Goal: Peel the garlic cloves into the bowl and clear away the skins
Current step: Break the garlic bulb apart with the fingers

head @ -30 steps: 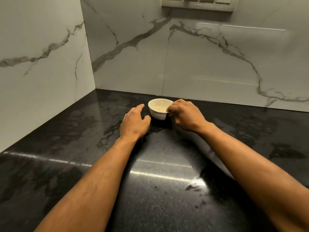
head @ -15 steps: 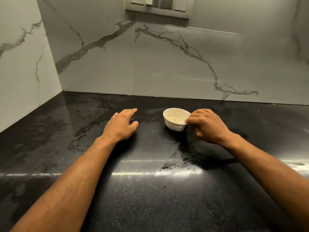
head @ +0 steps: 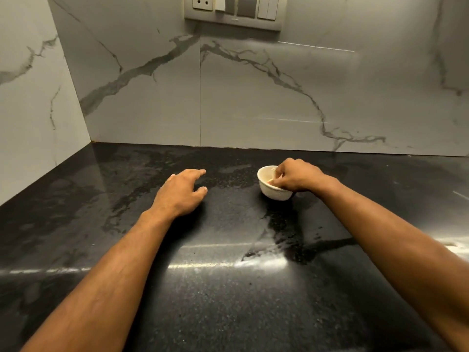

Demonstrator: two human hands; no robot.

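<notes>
Right hand (head: 295, 177) over the far right side of the bowl (head: 272, 193), fingers (head: 275, 179) curled down past the rim into it, pinching at pale contents that cannot be made out as cloves or skins; whether anything is actually held, impossible to tell. Bowl small, white, round, so no long axis to speak of; upright on the black table (head: 228, 288), toward the back edge and right of the middle, well short of the marble wall (head: 253, 97). Left hand (head: 180, 193) relaxed and spread, palm down, holding nothing, resting on or just above the table, apart from the bowl on its left. Right hand clearly the nearer of the 2, already in the bowl; left free to steady the bowl's left wall if wanted. No loose skins visible on the table. Against the frame 0.5 s ago: right hand gone from gripping the rim at the bowl's right side to reaching inside, and left hand a little farther from the bowl. Switch panel (head: 233, 12) at the top of the wall.
</notes>
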